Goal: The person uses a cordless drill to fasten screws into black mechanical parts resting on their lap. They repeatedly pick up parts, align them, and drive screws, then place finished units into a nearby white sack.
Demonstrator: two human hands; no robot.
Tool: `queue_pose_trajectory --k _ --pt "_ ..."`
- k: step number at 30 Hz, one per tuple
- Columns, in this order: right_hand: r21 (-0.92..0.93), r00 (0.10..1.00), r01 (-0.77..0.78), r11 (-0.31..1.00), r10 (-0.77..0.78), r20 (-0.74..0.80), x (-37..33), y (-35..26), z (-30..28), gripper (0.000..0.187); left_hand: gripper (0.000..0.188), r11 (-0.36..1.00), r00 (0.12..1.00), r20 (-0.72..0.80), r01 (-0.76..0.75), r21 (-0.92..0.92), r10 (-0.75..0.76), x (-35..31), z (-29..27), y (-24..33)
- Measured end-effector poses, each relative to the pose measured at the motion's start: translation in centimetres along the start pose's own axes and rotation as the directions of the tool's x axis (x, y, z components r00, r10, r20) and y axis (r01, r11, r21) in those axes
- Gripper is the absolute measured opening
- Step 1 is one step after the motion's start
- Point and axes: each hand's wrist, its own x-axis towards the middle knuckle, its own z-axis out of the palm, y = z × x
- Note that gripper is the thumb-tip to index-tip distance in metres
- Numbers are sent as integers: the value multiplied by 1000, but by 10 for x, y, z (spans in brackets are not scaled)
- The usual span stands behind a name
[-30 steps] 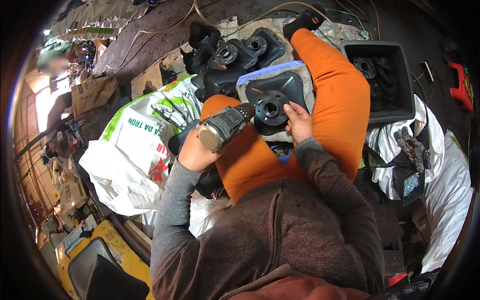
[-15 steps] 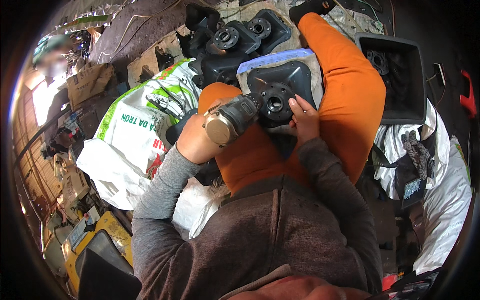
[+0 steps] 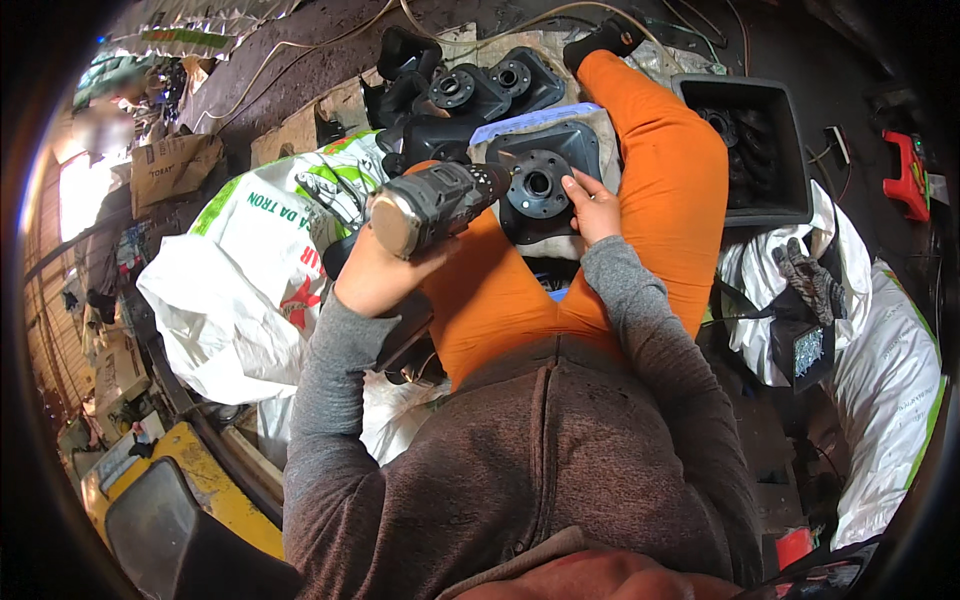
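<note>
A black round metal flange (image 3: 524,203) with a ring of holes sits on a black square-based housing (image 3: 577,143) between my legs. My left hand (image 3: 372,278) is wrapped round the grip of a cordless drill (image 3: 425,205). The drill's chuck points right, and its tip is at the flange's upper left rim. Whether the tip touches a fastener is too small to tell. My right hand (image 3: 598,212) is closed at the flange's right edge, its thumb against the rim. Anything inside its curled fingers is hidden.
Several more black housings with flanges (image 3: 452,88) lie beyond the work. A black bin (image 3: 802,150) of dark parts stands right of my leg. Nearby are a patterned glove (image 3: 812,280) and a box of small metal pieces (image 3: 806,350). A white sack (image 3: 230,300) lies left; a cable (image 3: 262,72) crosses behind.
The drill has tilted and its rear end has moved left and up, with the left hand following. My right hand stays by the flange's right side. The view has shifted slightly.
</note>
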Motion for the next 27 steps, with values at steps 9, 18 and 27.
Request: queue_pose_trajectory --k 9,18,27 --pt "516 841 -335 788 4 541 -62 -28 -38 45 45 970 966 85 -241 -40 243 -49 36 10" --pt "522 751 -394 757 -63 657 -71 -37 -33 48 34 960 960 29 -278 -10 278 -51 47 10" --pt "349 844 -314 883 92 529 -75 -34 -35 26 37 950 953 52 -301 82 297 -61 24 14"
